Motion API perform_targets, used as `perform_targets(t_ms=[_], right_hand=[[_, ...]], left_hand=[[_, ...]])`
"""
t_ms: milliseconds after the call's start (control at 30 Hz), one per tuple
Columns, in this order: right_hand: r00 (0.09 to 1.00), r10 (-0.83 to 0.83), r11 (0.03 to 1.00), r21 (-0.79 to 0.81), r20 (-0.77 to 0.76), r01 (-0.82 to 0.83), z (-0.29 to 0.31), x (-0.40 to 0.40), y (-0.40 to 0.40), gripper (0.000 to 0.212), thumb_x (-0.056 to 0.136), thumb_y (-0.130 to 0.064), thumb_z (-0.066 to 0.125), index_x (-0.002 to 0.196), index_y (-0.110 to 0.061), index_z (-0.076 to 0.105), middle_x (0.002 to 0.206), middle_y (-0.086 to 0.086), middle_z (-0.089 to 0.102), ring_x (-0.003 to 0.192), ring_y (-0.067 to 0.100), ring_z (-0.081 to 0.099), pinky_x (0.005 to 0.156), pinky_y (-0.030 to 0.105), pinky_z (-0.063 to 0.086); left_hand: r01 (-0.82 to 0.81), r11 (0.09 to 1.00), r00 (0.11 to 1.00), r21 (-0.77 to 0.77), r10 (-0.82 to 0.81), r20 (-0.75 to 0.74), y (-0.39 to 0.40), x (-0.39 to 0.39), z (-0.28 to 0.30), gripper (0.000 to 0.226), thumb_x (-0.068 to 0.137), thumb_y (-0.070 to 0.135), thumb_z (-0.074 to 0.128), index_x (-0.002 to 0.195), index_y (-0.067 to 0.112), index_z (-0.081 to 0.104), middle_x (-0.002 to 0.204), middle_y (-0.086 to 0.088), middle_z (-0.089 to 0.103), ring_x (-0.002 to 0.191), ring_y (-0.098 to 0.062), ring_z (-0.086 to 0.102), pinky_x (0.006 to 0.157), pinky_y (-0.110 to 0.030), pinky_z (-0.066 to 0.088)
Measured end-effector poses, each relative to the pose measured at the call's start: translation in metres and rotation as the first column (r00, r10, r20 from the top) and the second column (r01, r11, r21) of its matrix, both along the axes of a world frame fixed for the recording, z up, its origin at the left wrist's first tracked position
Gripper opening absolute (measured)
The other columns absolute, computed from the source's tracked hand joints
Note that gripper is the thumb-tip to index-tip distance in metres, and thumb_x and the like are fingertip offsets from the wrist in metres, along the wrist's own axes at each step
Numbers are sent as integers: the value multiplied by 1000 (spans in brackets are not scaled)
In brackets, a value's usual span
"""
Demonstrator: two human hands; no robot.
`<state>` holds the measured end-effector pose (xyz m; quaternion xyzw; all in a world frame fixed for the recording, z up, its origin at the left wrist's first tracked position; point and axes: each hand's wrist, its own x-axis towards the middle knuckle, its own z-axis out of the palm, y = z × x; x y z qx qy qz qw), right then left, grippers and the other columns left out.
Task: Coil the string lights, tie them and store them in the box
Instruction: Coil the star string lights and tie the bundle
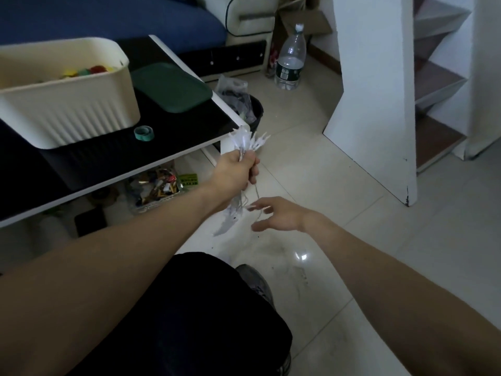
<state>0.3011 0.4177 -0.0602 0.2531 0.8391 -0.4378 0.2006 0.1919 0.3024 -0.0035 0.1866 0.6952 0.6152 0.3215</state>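
Two hands out over the tiles: left hand point(235, 172) fists the bundled string lights point(248, 141), right hand point(276, 217) spread loose at 5 o'clock, fingertips by the dangling wire. Cream box point(81, 109) sits at 10 o'clock on the black table point(168, 131), beside green lid point(170, 86) and tape roll point(144, 133). Water bottle point(290, 61) label is too blurry to read.

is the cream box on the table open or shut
Open. The cream box has no lid on it and coloured items show over its rim; a green lid lies flat on the table beside it.
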Motion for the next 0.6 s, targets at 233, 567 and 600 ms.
perform_targets(t_ms=[233,567,600], right_hand=[[977,-206,966,-172,-50,195,-26,12,-5,30,96,-31,65,75,-9,66,86,5,79,90,14,70,91,28,50],[808,-558,829,-184,-191,529,-31,72,54,31,89,-21,74,66,-7,58,80,8,71,84,14,65,86,29,47],[795,-579,807,-267,-179,527,-27,74,56,32,90,-18,71,65,-7,56,73,10,65,78,19,64,88,33,48]], left_hand=[[-95,995,995,0,95,43,-3,-12,-2,28,104,21,44,79,14,55,58,0,49,51,-13,45,47,-21,35],[-343,933,866,104,272,421,-4,-47,4,24,104,17,42,83,9,50,56,1,27,40,-13,31,63,-37,58],[-330,937,863,117,249,439,-3,-47,3,24,104,17,42,82,9,49,56,1,27,39,-13,32,62,-37,58]])
